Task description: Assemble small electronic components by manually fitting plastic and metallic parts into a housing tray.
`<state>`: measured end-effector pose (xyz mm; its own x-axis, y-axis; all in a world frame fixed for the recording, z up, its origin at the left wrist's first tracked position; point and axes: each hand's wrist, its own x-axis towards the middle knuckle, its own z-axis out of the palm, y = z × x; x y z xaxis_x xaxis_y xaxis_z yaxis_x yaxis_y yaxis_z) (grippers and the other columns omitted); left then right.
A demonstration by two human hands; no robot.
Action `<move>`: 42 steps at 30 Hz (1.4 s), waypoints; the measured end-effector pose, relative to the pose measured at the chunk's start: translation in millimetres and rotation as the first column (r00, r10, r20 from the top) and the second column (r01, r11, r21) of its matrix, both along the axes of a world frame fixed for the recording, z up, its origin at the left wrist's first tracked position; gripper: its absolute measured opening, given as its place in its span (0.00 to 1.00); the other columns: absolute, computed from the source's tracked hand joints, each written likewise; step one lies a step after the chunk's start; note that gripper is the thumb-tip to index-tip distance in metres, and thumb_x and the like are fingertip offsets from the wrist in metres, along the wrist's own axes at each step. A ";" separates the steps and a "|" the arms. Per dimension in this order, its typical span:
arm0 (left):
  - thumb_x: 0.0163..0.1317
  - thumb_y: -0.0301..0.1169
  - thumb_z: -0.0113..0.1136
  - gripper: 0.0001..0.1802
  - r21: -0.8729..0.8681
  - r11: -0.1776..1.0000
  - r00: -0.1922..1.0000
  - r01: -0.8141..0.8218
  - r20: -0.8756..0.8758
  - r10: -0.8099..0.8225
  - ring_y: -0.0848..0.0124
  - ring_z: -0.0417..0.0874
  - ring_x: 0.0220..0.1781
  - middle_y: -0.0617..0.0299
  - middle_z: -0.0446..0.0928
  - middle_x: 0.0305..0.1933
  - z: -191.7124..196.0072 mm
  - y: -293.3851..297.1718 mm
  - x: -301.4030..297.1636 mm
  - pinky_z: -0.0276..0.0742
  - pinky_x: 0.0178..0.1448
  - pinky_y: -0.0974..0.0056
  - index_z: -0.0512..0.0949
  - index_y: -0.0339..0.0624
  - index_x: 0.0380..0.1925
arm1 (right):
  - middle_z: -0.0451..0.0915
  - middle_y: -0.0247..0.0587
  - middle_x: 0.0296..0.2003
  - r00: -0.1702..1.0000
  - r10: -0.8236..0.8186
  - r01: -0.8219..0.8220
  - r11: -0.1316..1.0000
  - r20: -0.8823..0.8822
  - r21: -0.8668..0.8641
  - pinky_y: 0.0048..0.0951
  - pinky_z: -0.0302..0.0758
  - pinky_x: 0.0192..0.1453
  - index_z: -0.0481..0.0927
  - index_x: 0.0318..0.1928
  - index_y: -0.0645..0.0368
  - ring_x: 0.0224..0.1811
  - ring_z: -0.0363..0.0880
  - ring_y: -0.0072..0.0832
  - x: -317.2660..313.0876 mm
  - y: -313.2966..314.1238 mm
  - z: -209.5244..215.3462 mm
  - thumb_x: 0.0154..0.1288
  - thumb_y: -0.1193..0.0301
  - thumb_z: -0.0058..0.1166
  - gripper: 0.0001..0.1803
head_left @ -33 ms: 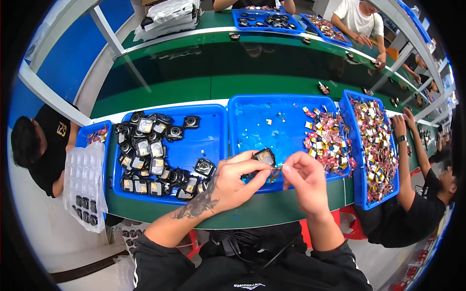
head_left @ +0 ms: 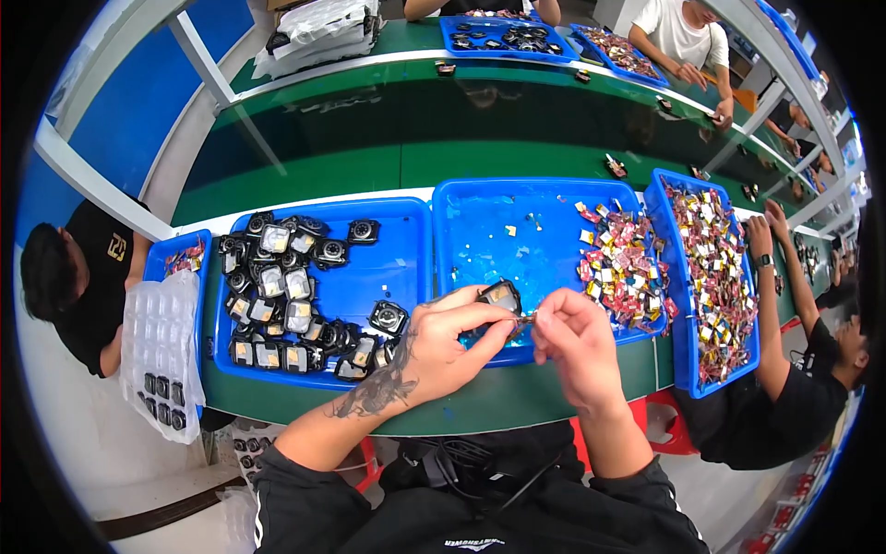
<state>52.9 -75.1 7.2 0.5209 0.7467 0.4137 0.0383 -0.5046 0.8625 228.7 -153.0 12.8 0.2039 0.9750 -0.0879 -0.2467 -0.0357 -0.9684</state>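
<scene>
My left hand [head_left: 452, 340] is closed around a small black watch-like case [head_left: 500, 295], tilted above the near edge of the middle blue tray [head_left: 535, 191]. The case's pale inner face points up. Between my two hands runs a thin wire-like piece [head_left: 524, 319], too small to make out fully. My right hand [head_left: 580, 351] pinches its right end with thumb and forefinger. Beside my left wrist, the left blue tray [head_left: 397, 277] holds several similar black cases [head_left: 297, 283], some face up, some back up. Small red, white and yellow wired parts [head_left: 624, 263] are heaped in the middle tray's right side.
Another blue tray [head_left: 678, 355] full of wired parts stands at the right. A clear plastic blister tray [head_left: 161, 319] with several black cases lies at the left. Beyond runs a green conveyor belt [head_left: 517, 152] with scattered parts. Co-workers sit at left, right and across; metal posts [head_left: 198, 55] frame the bench.
My right hand's fingers have come together on the wire-like piece and shifted slightly left. The left hand and the black case have hardly moved.
</scene>
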 end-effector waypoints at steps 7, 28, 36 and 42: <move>0.58 0.20 0.64 0.10 -0.217 0.975 0.971 0.044 -0.220 -0.093 0.71 0.85 0.39 0.56 0.82 0.35 7.4 1.4 -8.2 0.79 0.42 0.69 0.84 0.34 0.41 | 0.77 0.32 0.33 0.993 -0.116 0.113 0.987 0.024 0.115 0.16 0.72 0.39 0.73 0.48 0.64 0.35 0.76 0.16 -15.3 5.3 -2.9 0.59 0.84 0.61 0.17; 0.64 0.16 0.56 0.26 -0.567 0.767 0.940 0.301 0.312 -0.139 0.72 0.80 0.55 0.50 0.77 0.57 -8.2 0.3 -2.8 0.78 0.58 0.69 0.68 0.34 0.64 | 0.76 0.34 0.34 0.926 -0.092 0.062 0.994 0.365 0.095 0.19 0.76 0.38 0.71 0.54 0.63 0.34 0.76 0.17 -22.1 18.3 -6.1 0.58 0.82 0.62 0.23; 0.57 0.36 0.66 0.20 0.409 0.912 0.745 -0.009 -0.606 0.279 0.56 0.84 0.43 0.56 0.83 0.42 9.2 42.8 -57.7 0.80 0.46 0.56 0.76 0.47 0.50 | 0.79 0.38 0.29 0.891 0.078 -0.136 0.986 0.447 0.099 0.23 0.77 0.37 0.68 0.56 0.62 0.31 0.81 0.21 19.2 94.9 6.0 0.59 0.81 0.60 0.25; 0.52 0.39 0.69 0.24 0.287 0.950 0.519 0.126 -0.835 0.183 0.52 0.76 0.60 0.51 0.80 0.51 1.7 46.0 -83.1 0.68 0.67 0.52 0.76 0.48 0.48 | 0.84 0.48 0.39 0.535 -0.121 0.213 0.977 0.836 0.006 0.36 0.78 0.50 0.81 0.44 0.59 0.44 0.83 0.43 84.4 252.3 -33.5 0.41 0.71 0.73 0.25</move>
<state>-30.2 -29.0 8.9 0.7144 0.6993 -0.0266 0.6854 -0.6916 0.2280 313.1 99.2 -20.7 0.3887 0.9125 0.1276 0.6520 -0.1745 -0.7379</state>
